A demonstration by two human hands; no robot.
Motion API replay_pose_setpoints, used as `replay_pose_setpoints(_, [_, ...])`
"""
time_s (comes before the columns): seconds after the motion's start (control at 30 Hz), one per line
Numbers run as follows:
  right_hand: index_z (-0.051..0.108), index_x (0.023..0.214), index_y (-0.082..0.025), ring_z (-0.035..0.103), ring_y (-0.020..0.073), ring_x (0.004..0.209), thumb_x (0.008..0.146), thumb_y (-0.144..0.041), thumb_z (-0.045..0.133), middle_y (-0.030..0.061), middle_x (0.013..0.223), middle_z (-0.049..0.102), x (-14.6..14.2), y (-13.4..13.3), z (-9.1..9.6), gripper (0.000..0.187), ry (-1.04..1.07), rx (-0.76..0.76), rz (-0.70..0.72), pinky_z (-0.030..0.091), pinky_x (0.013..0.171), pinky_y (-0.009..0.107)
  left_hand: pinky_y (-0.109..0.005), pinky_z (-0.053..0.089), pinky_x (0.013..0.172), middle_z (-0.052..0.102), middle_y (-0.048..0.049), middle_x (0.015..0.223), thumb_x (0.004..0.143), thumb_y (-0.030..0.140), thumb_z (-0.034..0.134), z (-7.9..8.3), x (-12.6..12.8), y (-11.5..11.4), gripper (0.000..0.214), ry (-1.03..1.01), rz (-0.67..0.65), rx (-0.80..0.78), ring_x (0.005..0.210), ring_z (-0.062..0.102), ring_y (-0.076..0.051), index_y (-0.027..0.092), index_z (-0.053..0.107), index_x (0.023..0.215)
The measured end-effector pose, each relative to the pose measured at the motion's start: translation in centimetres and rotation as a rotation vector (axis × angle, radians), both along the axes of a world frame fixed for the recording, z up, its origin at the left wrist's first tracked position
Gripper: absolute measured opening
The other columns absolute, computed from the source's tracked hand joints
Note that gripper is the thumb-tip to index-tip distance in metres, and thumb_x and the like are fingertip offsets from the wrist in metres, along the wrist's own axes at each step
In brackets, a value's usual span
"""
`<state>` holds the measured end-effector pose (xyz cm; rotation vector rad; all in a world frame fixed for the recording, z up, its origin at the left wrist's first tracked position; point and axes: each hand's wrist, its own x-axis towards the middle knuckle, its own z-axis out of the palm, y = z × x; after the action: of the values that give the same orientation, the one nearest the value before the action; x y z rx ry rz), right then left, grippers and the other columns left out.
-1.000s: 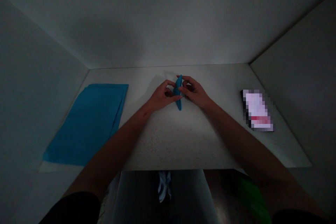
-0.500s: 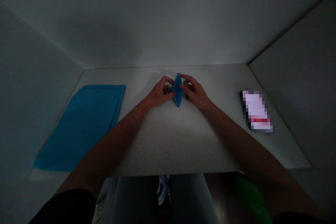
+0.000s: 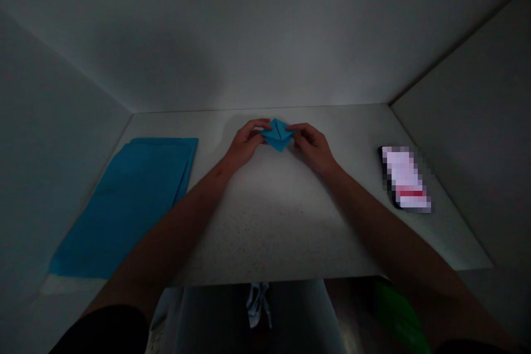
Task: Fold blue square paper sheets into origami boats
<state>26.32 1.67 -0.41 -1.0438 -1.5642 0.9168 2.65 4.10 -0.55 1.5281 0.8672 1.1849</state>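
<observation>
A small piece of folded blue paper [image 3: 279, 133] is held just above the far middle of the table, its creased triangular flaps facing up. My left hand [image 3: 246, 142] pinches its left corner between thumb and fingers. On the opposite corner, my right hand [image 3: 310, 144] grips the paper, with the index finger on top and the thumb below. Both hands are closed on the same piece.
A stack of large blue paper sheets [image 3: 128, 199] lies on the table's left side. To the right rests a phone [image 3: 406, 177] with a blurred, lit screen. White walls [image 3: 265, 33] enclose the table [image 3: 265, 232]. A green object [image 3: 398, 310] is below the table's right front edge.
The folded paper, previously upright and seen narrow between my hands, now lies flatter and wider with its flaps showing. My fingers have shifted to its left and right corners.
</observation>
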Motion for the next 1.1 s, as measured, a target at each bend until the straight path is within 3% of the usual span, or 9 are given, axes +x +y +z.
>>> replay_pose_setpoints(0.1, [0.079,0.111,-0.024,0.058,0.0155,0.069,0.101,-0.048,0.065,-0.0015,0.076,0.063,-0.1,0.0,0.1,0.029,0.058,-0.031,-0.003,0.05,0.069,0.031,-0.035,0.065,0.087,0.064,-0.012,0.153,0.089,0.037,0.079,0.0,0.0,0.0,0.024,-0.024,-0.021,-0.027,0.105,0.075,-0.02,0.022,0.07,0.105])
replay_pose_setpoints(0.2, [0.078,0.108,-0.025,0.056,0.0142,0.067,0.097,-0.052,0.073,-0.0018,0.076,0.063,-0.3,-0.2,0.2,0.029,0.063,-0.03,0.012,0.049,0.066,0.03,-0.03,0.064,0.081,0.064,-0.0125,0.153,0.079,0.045,0.092,-0.3,0.2,-0.2,0.045,-0.025,-0.012,-0.021,0.099,0.074,-0.018,0.022,0.065,0.107])
replay_pose_setpoints(0.33, [0.073,0.115,-0.029,0.054,0.0126,0.067,0.085,-0.058,0.089,-0.0027,0.084,0.066,-0.5,-0.2,0.0,0.045,0.106,-0.002,-0.026,0.046,0.061,0.026,-0.029,0.061,0.078,0.076,-0.0057,0.114,0.077,0.046,0.096,-0.6,0.3,-0.4,0.072,0.024,-0.025,-0.014,0.088,0.073,-0.016,0.027,0.058,0.135])
replay_pose_setpoints(0.4, [0.072,0.117,-0.029,0.056,0.0129,0.068,0.083,-0.062,0.09,-0.0022,0.087,0.068,-0.5,-0.1,-0.2,0.051,0.104,-0.018,-0.038,0.046,0.061,0.026,-0.029,0.06,0.077,0.076,-0.0041,0.102,0.081,0.048,0.091,-0.5,0.3,-0.5,0.068,0.083,-0.032,-0.018,0.084,0.072,-0.016,0.024,0.061,0.137])
replay_pose_setpoints(0.5, [0.073,0.099,-0.025,0.054,0.0128,0.066,0.085,-0.067,0.086,-0.0023,0.078,0.064,-0.4,0.0,-0.5,0.046,0.06,-0.056,-0.057,0.044,0.059,0.027,-0.029,0.059,0.077,0.078,-0.0052,0.095,0.093,0.057,0.077,0.2,0.3,-0.6,0.042,0.18,-0.018,-0.004,0.083,0.071,-0.017,0.019,0.076,0.112])
replay_pose_setpoints(0.57, [0.072,0.09,-0.025,0.052,0.0126,0.064,0.086,-0.068,0.084,-0.0028,0.072,0.06,-0.4,0.0,-0.5,0.046,0.056,-0.057,-0.076,0.042,0.057,0.027,-0.03,0.059,0.078,0.078,-0.0054,0.092,0.097,0.062,0.07,0.6,0.3,-0.7,0.044,0.199,-0.01,0.005,0.084,0.071,-0.018,0.019,0.08,0.1])
replay_pose_setpoints(0.73, [0.071,0.088,-0.026,0.054,0.0134,0.067,0.084,-0.071,0.086,-0.0028,0.073,0.06,-0.5,-0.1,-0.2,0.048,0.12,-0.02,-0.094,0.043,0.058,0.027,-0.032,0.06,0.083,0.081,-0.0063,0.095,0.089,0.072,0.076,0.6,0.5,-0.6,0.055,0.094,-0.001,-0.022,0.088,0.074,-0.02,0.02,0.084,0.102])
replay_pose_setpoints(0.9, [0.066,0.087,-0.026,0.056,0.0127,0.066,0.082,-0.072,0.087,-0.0046,0.073,0.062,-0.3,0.2,0.1,0.05,0.231,-0.001,-0.116,0.049,0.062,0.027,-0.034,0.062,0.085,0.08,-0.005,0.092,0.086,0.074,0.079,0.1,0.5,-0.2,0.055,-0.032,0.074,-0.045,0.088,0.075,-0.02,0.02,0.082,0.096])
replay_pose_setpoints(1.1, [0.054,0.096,-0.03,0.068,0.0141,0.072,0.085,-0.079,0.08,-0.0048,0.082,0.065,0.2,0.8,0.0,0.056,0.295,-0.042,-0.199,0.056,0.067,0.028,-0.041,0.067,0.092,0.079,-0.0054,0.098,0.086,0.078,0.077,-0.7,0.3,0.6,0.058,-0.212,0.187,-0.117,0.092,0.079,-0.021,0.022,0.067,0.099])
